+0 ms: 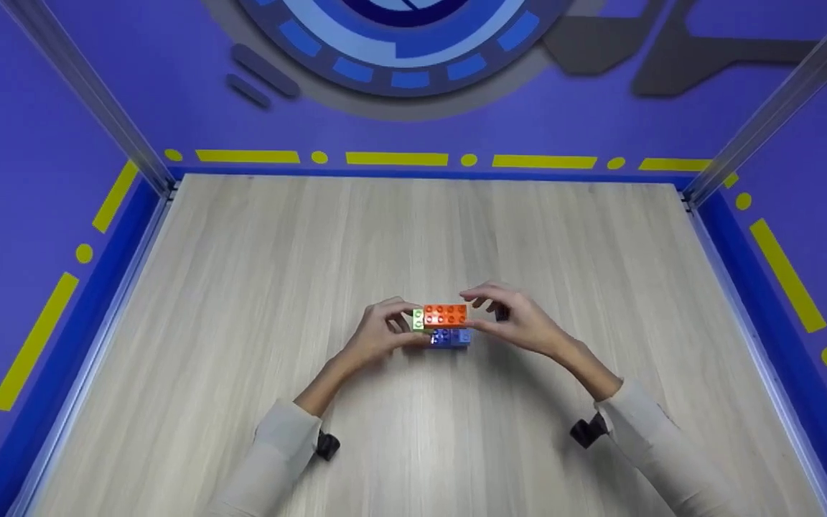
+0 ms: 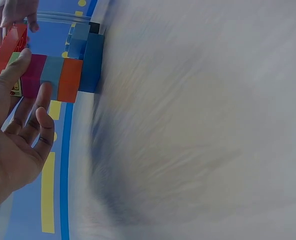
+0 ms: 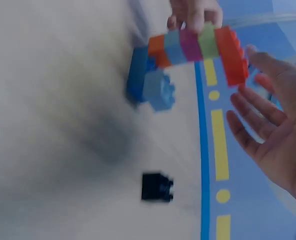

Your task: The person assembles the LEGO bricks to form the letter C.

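Note:
A tower of toy building bricks stands on the table. A long red-orange brick (image 1: 446, 316) lies across the top, overhanging to the right. Below it come a lime-green brick (image 3: 208, 42), a purple brick (image 2: 33, 75), a light-blue brick and an orange brick (image 2: 69, 80). At the bottom, a dark-blue brick (image 2: 91, 62) carries a separate light-blue brick (image 3: 158, 91) beside the column. My left hand (image 1: 381, 330) pinches the tower near the green and purple bricks. Beside the top brick's right end is my right hand (image 1: 521, 321), fingers spread; whether its fingertips touch is unclear.
A black brick (image 3: 156, 187) stands on the table near my right hand, mostly hidden by it in the head view. Blue walls with yellow markings (image 1: 397, 159) enclose the wooden table (image 1: 413, 237) at the back and sides.

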